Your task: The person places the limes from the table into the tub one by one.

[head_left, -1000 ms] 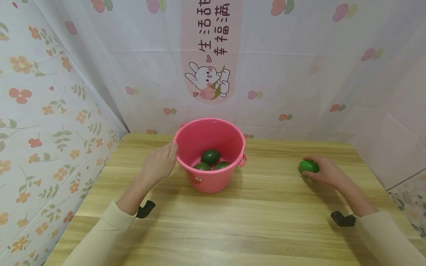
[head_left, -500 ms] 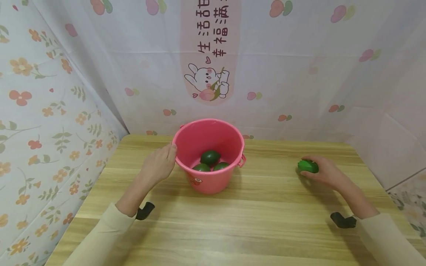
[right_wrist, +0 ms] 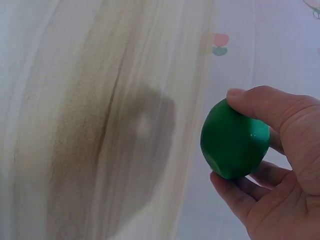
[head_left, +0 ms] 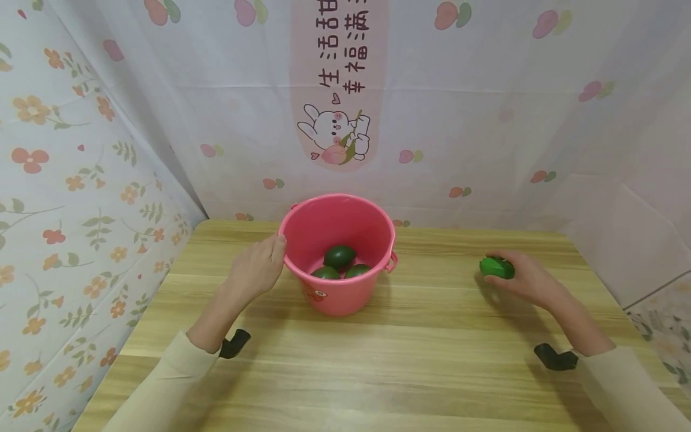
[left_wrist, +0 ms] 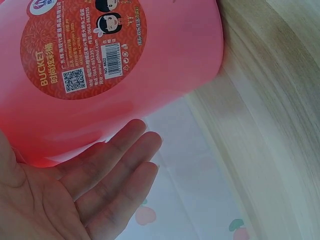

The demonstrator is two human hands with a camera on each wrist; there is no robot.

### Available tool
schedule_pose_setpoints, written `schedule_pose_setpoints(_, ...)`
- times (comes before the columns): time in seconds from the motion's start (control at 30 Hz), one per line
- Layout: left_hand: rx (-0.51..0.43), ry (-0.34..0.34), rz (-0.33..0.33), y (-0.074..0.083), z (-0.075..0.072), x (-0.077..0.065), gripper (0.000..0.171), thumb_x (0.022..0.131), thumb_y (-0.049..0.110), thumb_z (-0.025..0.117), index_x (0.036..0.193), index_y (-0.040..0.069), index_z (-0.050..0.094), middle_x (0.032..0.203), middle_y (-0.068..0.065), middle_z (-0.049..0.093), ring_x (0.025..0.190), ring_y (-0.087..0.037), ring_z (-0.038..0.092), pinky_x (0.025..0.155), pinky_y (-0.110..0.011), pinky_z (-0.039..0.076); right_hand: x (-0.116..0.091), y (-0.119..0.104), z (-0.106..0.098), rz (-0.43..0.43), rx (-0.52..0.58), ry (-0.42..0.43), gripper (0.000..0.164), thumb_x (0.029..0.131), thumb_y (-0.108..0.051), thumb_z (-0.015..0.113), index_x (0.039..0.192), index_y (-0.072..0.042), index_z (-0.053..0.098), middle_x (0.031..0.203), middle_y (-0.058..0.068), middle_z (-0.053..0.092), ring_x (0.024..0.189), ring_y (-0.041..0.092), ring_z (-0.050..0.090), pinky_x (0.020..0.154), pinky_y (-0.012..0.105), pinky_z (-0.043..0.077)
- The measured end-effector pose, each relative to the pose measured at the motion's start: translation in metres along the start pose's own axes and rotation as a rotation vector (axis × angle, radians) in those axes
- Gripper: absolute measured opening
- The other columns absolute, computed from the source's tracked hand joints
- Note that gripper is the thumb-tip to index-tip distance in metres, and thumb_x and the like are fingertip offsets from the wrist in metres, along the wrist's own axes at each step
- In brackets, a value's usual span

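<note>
A pink plastic bucket [head_left: 348,294] stands upright near the back of the wooden table, with three dark green avocados [head_left: 340,257] lying at its bottom. My left hand [head_left: 256,267] holds the bucket's rim on its left side. The left wrist view shows several of its fingers [left_wrist: 122,192] stretched out beside the bucket's outer wall. Over the table's right part, my right hand [head_left: 529,279] grips a glossy, bright green, rounded fruit-like piece [right_wrist: 235,140] between thumb and fingertips. Its kind I cannot tell. In the right wrist view its shadow falls on the tabletop, apart from it.
The wooden tabletop [head_left: 345,372] spreads in front of the bucket and between it and my right hand. A printed cloth [head_left: 432,120] hangs close behind the back edge. Floral cloth [head_left: 97,228] borders the left side. Dark strap-like pieces [head_left: 556,357] show at both wrists.
The right hand has shifted slightly left with the green piece in its grip. The left hand stays at the bucket's rim, and the whole head view has drifted a little.
</note>
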State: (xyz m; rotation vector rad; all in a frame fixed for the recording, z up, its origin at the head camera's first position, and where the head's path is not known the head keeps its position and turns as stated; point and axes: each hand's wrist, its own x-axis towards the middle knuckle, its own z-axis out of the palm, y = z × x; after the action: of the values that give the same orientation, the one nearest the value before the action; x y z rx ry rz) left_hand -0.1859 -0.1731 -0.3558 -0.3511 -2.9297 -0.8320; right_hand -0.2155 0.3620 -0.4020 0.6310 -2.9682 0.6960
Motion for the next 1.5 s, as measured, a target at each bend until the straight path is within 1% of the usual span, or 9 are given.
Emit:
schedule_pose_setpoints(0.17, -0.003, 0.004, 0.003, 0.000, 0.000, -0.001, 0.040, 0.112, 0.026, 0.026, 0.086, 0.009, 0.052, 0.073, -0.005, 0.049, 0.062, -0.022, 0.045, 0.057, -0.037, 0.039, 0.001, -0.006, -0.003, 0.011, -0.002, -0.010, 0.055, 0.090, -0.020, 0.080, 0.132, 0.008, 0.058, 0.120, 0.030, 0.061, 0.091, 0.035, 0.062, 0.070, 0.047, 0.051)
schedule_pose_setpoints(0.33, 0.000, 0.009, 0.008, 0.000, -0.001, -0.001, 0.040, 0.112, 0.026, 0.027, 0.086, 0.009, 0.051, 0.073, -0.005, 0.048, 0.061, -0.022, 0.044, 0.056, -0.037, 0.039, 0.002, -0.012, -0.004, 0.013, -0.003, -0.011, 0.054, 0.090, -0.019, 0.080, 0.132, 0.006, 0.058, 0.120, 0.029, 0.061, 0.091, 0.035, 0.061, 0.071, 0.047, 0.050)
schedule_pose_setpoints(0.63, 0.003, -0.001, -0.022, 0.001, 0.000, -0.001, 0.041, 0.112, 0.028, 0.027, 0.085, 0.010, 0.052, 0.073, -0.005, 0.049, 0.062, -0.022, 0.045, 0.056, -0.037, 0.038, 0.004, -0.022, -0.005, -0.013, 0.002, 0.000, 0.053, 0.090, -0.017, 0.080, 0.133, 0.005, 0.058, 0.120, 0.027, 0.061, 0.091, 0.033, 0.062, 0.071, 0.046, 0.051)
schedule_pose_setpoints(0.97, 0.004, 0.002, -0.024, 0.000, 0.000, -0.002, 0.042, 0.112, 0.028, 0.025, 0.084, 0.010, 0.051, 0.073, -0.005, 0.049, 0.063, -0.023, 0.046, 0.057, -0.038, 0.040, 0.006, -0.027, -0.004, -0.057, 0.009, 0.039, 0.050, 0.089, -0.014, 0.080, 0.131, 0.004, 0.060, 0.119, 0.027, 0.062, 0.094, 0.036, 0.062, 0.073, 0.049, 0.052)
schedule_pose_setpoints(1.23, -0.001, 0.002, -0.024, 0.000, 0.000, -0.001, 0.041, 0.112, 0.028, 0.025, 0.086, 0.010, 0.052, 0.074, -0.005, 0.049, 0.064, -0.023, 0.046, 0.057, -0.038, 0.039, 0.009, -0.035, -0.004, -0.088, -0.005, 0.060, 0.049, 0.088, -0.014, 0.081, 0.130, 0.003, 0.062, 0.120, 0.026, 0.063, 0.093, 0.034, 0.063, 0.072, 0.048, 0.052)
schedule_pose_setpoints(1.37, 0.002, 0.005, -0.019, 0.000, 0.000, -0.001, 0.041, 0.112, 0.028, 0.025, 0.087, 0.010, 0.052, 0.075, -0.005, 0.050, 0.065, -0.023, 0.047, 0.059, -0.038, 0.040, 0.011, -0.040, -0.005, -0.084, -0.005, 0.062, 0.050, 0.089, -0.016, 0.081, 0.131, 0.003, 0.061, 0.121, 0.026, 0.063, 0.093, 0.034, 0.063, 0.072, 0.048, 0.052)
schedule_pose_setpoints(1.5, 0.005, 0.011, -0.020, -0.001, 0.000, -0.001, 0.043, 0.112, 0.029, 0.024, 0.085, 0.010, 0.051, 0.074, -0.005, 0.049, 0.065, -0.023, 0.046, 0.059, -0.038, 0.040, 0.012, -0.045, -0.005, -0.072, 0.008, 0.049, 0.050, 0.090, -0.017, 0.079, 0.132, 0.003, 0.060, 0.122, 0.026, 0.062, 0.095, 0.034, 0.063, 0.074, 0.049, 0.051)
